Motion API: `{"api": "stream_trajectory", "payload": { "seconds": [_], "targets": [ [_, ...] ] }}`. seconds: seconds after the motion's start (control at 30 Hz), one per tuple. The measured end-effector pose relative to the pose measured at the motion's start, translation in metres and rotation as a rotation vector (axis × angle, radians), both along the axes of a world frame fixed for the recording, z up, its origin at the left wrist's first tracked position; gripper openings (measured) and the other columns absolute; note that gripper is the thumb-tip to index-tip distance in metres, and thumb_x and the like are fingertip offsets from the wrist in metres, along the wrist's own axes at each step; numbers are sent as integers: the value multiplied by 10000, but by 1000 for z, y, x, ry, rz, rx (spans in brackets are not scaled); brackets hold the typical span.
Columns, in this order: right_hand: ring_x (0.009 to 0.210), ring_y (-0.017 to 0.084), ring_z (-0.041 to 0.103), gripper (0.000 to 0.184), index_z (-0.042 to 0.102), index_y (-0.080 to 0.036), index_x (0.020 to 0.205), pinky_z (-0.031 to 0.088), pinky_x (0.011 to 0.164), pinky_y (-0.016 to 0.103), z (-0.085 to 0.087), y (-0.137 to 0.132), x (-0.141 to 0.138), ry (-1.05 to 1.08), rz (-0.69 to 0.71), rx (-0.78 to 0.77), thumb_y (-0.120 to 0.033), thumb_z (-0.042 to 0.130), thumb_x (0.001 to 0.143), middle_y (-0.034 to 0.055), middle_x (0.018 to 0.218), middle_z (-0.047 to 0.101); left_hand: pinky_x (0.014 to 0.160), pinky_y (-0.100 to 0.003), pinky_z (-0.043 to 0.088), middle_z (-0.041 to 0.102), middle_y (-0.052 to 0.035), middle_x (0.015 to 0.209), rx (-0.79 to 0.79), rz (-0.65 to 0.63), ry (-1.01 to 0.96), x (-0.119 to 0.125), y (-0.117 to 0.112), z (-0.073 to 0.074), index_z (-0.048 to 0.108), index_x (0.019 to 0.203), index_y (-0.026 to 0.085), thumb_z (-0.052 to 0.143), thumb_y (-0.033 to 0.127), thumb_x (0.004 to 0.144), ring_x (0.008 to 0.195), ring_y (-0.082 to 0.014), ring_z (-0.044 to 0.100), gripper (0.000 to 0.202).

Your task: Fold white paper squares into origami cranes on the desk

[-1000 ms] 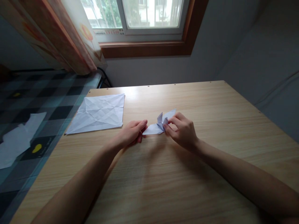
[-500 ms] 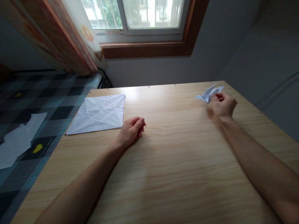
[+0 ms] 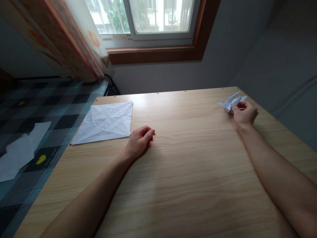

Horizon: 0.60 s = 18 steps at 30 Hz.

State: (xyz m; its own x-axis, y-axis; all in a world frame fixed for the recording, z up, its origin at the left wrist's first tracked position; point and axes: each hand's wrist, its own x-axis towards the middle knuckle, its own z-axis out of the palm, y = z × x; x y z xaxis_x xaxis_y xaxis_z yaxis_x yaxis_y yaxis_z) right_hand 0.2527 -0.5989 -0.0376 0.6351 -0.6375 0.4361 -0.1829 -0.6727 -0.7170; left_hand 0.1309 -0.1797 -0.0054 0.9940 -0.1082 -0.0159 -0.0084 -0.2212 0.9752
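Grip of R hand (image 3: 245, 114) was pinched on folded paper figure (image 3: 230, 103) nr. surface's (image 3: 188, 158) far R corner; L hand (image 3: 140, 139) was curled closed, nothing visible inside. Figure: prob. lt., crushable, best held by thicker folds.

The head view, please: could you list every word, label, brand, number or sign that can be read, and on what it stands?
No text is legible.
Window frame, lower left: red and dark lettering, too small to read.
Checked cloth: pale lettering beside a yellow mark, too blurred to read.
Folded paper, creased sheet: no writing visible.
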Motion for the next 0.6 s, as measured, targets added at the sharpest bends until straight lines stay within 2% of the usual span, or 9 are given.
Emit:
{"api": "stream_trajectory", "payload": {
  "seconds": [0.13, 0.23, 0.4, 0.6],
  "targets": [
    [620, 146, 603, 222, 695, -131, 868, 459, 626, 228, -1, 0, 0, 16, 11, -3, -208, 778, 677, 80, 829, 721, 369, -183, 304, 526, 49, 539, 5, -4, -15, 0, 0, 0, 554, 707, 168, 585, 436, 824, 383, -63, 449, 294],
    [615, 159, 614, 154, 692, -141, 800, 459, 625, 239, -4, -1, 1, 24, -2, -11, -215, 762, 685, 80, 793, 724, 368, -182, 305, 527, 45, 545, 3, -5, -23, 0, 1, 0, 554, 707, 167, 583, 437, 825, 383, -64, 451, 297],
    [672, 194, 651, 109, 681, -156, 794, 476, 648, 262, -5, -6, 0, 8, -55, -18, -226, 719, 720, 102, 823, 730, 373, -182, 316, 533, 40, 553, 29, -1, -24, 0, 3, -2, 553, 708, 165, 585, 450, 827, 390, -69, 468, 311],
    [724, 221, 640, 180, 633, -161, 832, 481, 711, 319, -7, -9, 0, 25, -28, -32, -254, 723, 707, 119, 861, 707, 388, -187, 328, 534, 39, 552, 81, -10, -36, 0, 4, -2, 556, 708, 169, 574, 454, 835, 395, -74, 472, 313]
  ]
}}
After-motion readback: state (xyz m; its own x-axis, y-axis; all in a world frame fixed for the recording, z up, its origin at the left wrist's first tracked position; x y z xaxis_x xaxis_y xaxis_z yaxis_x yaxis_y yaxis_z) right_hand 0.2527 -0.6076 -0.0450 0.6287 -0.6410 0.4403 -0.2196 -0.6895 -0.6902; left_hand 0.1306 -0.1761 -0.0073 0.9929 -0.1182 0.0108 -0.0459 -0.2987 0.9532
